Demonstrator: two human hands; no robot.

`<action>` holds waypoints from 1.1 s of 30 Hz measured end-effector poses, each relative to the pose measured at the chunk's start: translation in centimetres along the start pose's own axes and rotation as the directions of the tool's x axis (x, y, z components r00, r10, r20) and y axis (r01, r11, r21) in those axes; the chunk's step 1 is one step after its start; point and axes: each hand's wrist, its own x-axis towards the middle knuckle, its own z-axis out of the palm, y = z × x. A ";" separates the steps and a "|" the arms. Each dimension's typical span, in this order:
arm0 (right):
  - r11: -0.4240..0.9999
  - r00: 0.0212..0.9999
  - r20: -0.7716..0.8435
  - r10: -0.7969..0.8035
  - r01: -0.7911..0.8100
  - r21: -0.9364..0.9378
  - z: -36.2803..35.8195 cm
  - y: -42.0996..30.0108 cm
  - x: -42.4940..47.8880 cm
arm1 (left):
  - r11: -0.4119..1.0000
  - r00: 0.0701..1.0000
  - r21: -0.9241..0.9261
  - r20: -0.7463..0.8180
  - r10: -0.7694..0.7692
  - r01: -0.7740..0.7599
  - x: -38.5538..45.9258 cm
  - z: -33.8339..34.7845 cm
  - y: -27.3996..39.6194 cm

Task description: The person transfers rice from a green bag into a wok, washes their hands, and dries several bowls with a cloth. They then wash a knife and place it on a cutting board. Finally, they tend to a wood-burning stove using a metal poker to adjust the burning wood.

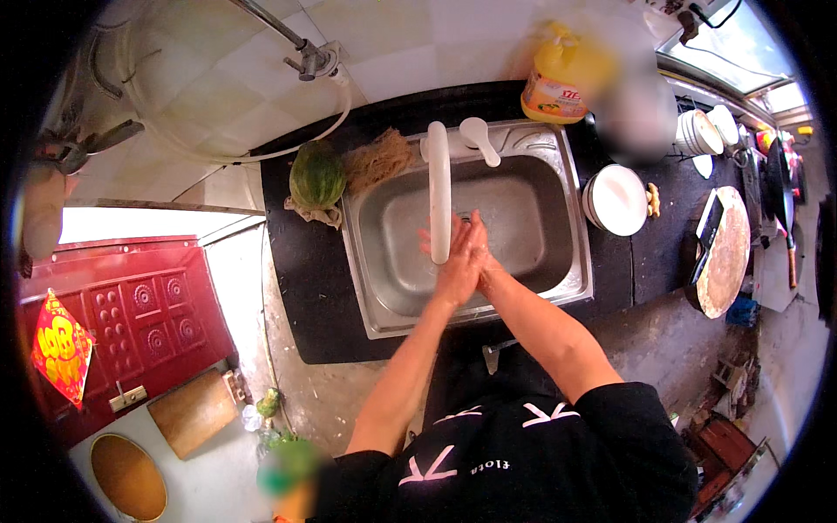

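Observation:
My left hand [456,273] lies against my right hand [482,253], the two pressed together over a stainless steel sink [405,274]. No object shows in either hand, though the left hand and the tap cover part of the right one. Directly above them arches the white tap spout [441,189], which hides some of the fingers. Behind the basin, the white tap lever [480,140] points toward the front right. Whether water runs from the spout cannot be made out.
A watermelon [317,175] and a brown fibre scrubber [379,160] sit left of the tap. A yellow detergent jug [554,85] stands behind. Stacked white bowls [616,199], ginger [652,199] and a round chopping board [724,252] with a cleaver [709,225] lie right.

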 end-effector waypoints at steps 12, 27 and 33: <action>-0.695 0.896 0.418 0.150 0.396 -0.600 6.5 -0.7 -1.4 | -0.362 0.726 -0.892 0.437 -0.531 0.273 1.3 -3.5 -5.0; -0.285 0.922 0.364 -0.134 0.316 -0.905 4.2 2.3 -1.7 | -0.210 0.773 -0.855 0.518 -0.365 0.474 1.8 -4.2 -5.8; 0.240 0.870 0.191 -0.454 0.326 -0.914 6.1 4.3 -0.1 | -0.738 0.763 -0.671 0.513 -0.394 0.071 1.8 -3.9 -1.5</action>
